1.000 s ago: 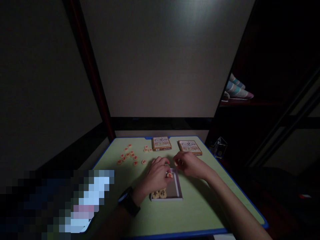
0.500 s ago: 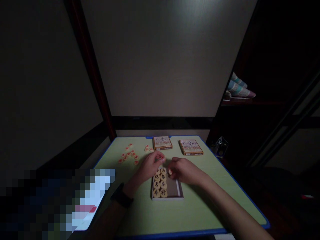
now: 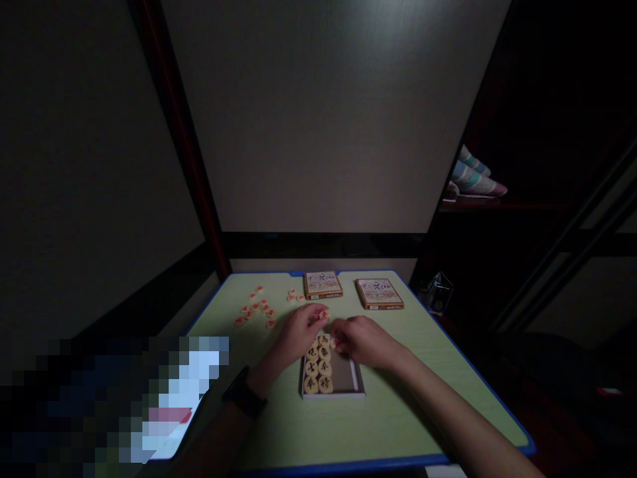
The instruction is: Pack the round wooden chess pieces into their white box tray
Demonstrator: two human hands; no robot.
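An open box tray (image 3: 343, 380) lies on the table, its left side filled with two columns of xiangqi pieces (image 3: 325, 368) marked in black. My left hand (image 3: 300, 330) is closed at the tray's far end, pinching a red-marked xiangqi piece (image 3: 324, 315) between thumb and fingers. On the right, my right hand (image 3: 365, 340) bends over the tray with its fingertips on another red-marked xiangqi piece (image 3: 335, 343), beside the far end of the black pieces. The right part of the tray shows bare brown bottom. My hands partly hide the tray's far edge.
Several loose red-marked pieces (image 3: 256, 307) are scattered at the table's left, with a few more (image 3: 292, 296) near the back. Two flat printed boxes (image 3: 323, 285) lie at the far side. The green table (image 3: 318, 435) has a blue rim; a blurred bright object (image 3: 189, 392) is at left.
The right hand's piece has moved slightly left and now lies flatter beside the black pieces. In my left hand the piece has turned, so its red face shows.
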